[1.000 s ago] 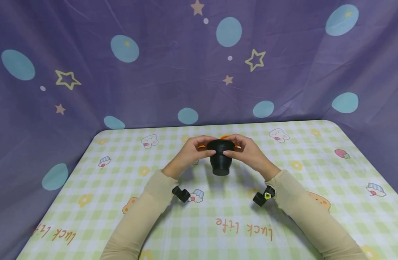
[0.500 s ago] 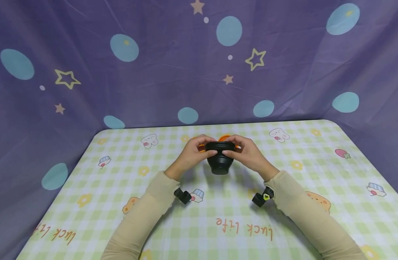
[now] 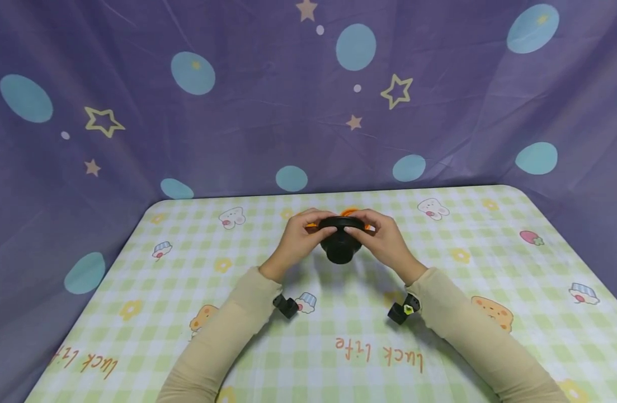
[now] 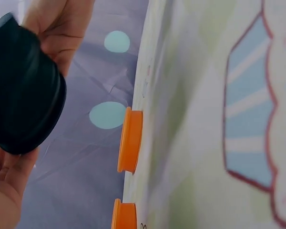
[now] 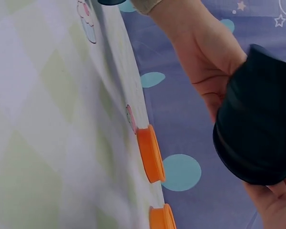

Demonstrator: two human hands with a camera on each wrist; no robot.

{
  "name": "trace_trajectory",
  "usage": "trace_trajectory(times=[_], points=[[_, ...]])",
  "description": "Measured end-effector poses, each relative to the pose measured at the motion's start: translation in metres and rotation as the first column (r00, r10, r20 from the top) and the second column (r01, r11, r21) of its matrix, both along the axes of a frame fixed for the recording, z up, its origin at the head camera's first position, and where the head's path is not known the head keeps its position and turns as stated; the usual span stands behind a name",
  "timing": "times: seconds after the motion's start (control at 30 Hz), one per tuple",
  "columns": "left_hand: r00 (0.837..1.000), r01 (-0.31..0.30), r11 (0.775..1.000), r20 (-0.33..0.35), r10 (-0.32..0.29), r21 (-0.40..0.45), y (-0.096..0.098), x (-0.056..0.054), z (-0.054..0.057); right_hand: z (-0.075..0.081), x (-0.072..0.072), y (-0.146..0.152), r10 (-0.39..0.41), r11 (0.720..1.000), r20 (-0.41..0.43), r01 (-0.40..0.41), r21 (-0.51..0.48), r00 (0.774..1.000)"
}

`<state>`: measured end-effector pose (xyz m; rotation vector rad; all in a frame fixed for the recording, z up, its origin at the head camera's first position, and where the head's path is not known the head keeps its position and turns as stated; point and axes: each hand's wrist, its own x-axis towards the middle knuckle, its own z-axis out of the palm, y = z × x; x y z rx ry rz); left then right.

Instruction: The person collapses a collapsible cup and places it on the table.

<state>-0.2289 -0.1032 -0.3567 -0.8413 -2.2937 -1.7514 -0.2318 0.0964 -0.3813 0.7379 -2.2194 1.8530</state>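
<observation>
Between both hands is a black collapsible cup [image 3: 340,253] with stepped sides, held above the table with its narrow end toward me. My left hand [image 3: 302,238] grips the wide rim from the left, thumb across the near side. On the right side my right hand [image 3: 382,238] grips the same rim, its thumb close to the other one. The cup [image 4: 26,88] also shows in the left wrist view, dark and a little blurred. Behind it, two low orange round pieces with flanged rims, a first orange piece [image 5: 151,154] and a second orange piece [image 5: 162,218], stand on the table.
A checked cloth [image 3: 268,358] with printed flowers and cartoon figures covers the table. Behind the table's far edge hangs a purple curtain [image 3: 248,129] with stars and blue spots. Black wrist cameras sit on both forearms, one being the left camera [image 3: 286,306].
The black cup has grown shorter, its narrow end moving in toward the rim. Both thumbs have shifted slightly up toward the rim, and the wrists have come a little closer together.
</observation>
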Motion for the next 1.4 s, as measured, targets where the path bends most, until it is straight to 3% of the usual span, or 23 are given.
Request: trace_trajectory(times=[0.13, 0.23, 0.33, 0.47, 0.53, 0.7, 0.77, 0.9, 1.07, 1.27, 1.4], points=[[0.996, -0.05, 0.999, -0.068, 0.049, -0.009, 0.003, 0.003, 0.0, 0.011, 0.01, -0.005, -0.076, 0.997, -0.108, 0.078, 0.011, 0.991], [0.995, -0.066, 0.998, -0.081, 0.066, -0.004, 0.004, -0.004, -0.011, 0.017, 0.017, -0.009, -0.122, 0.992, -0.167, 0.126, 0.008, 0.978], [0.997, -0.049, 0.999, -0.052, 0.05, 0.016, 0.002, -0.013, -0.023, 0.018, 0.019, -0.01, -0.162, 0.986, -0.207, 0.166, 0.001, 0.965], [0.999, 0.018, 0.998, 0.027, -0.02, 0.066, 0.0, -0.018, -0.029, 0.018, 0.02, -0.01, -0.187, 0.982, -0.243, 0.185, -0.032, 0.952], [0.993, 0.073, 0.991, 0.083, -0.082, 0.109, -0.001, -0.019, -0.03, 0.018, 0.019, -0.009, -0.208, 0.978, -0.252, 0.199, -0.062, 0.945], [0.95, 0.193, 0.963, 0.212, -0.231, 0.186, -0.001, -0.019, -0.029, 0.019, 0.016, -0.007, -0.281, 0.957, -0.241, 0.253, -0.141, 0.929], [0.938, 0.206, 0.961, 0.245, -0.247, 0.184, 0.0, -0.019, -0.028, 0.019, 0.016, -0.006, -0.299, 0.951, -0.229, 0.268, -0.155, 0.926], [0.937, 0.181, 0.969, 0.27, -0.222, 0.168, 0.002, -0.018, -0.027, 0.018, 0.016, -0.006, -0.316, 0.946, -0.206, 0.29, -0.145, 0.926], [0.956, 0.132, 0.977, 0.239, -0.169, 0.165, 0.005, -0.015, -0.027, 0.017, 0.016, -0.008, -0.318, 0.946, -0.208, 0.296, -0.132, 0.925], [0.98, 0.018, 0.99, 0.194, -0.045, 0.141, 0.009, -0.012, -0.026, 0.017, 0.019, -0.013, -0.313, 0.948, -0.25, 0.285, -0.141, 0.916], [0.985, -0.074, 0.985, 0.167, 0.048, 0.158, 0.01, -0.014, -0.028, 0.016, 0.021, -0.014, -0.29, 0.953, -0.209, 0.264, -0.147, 0.934]])
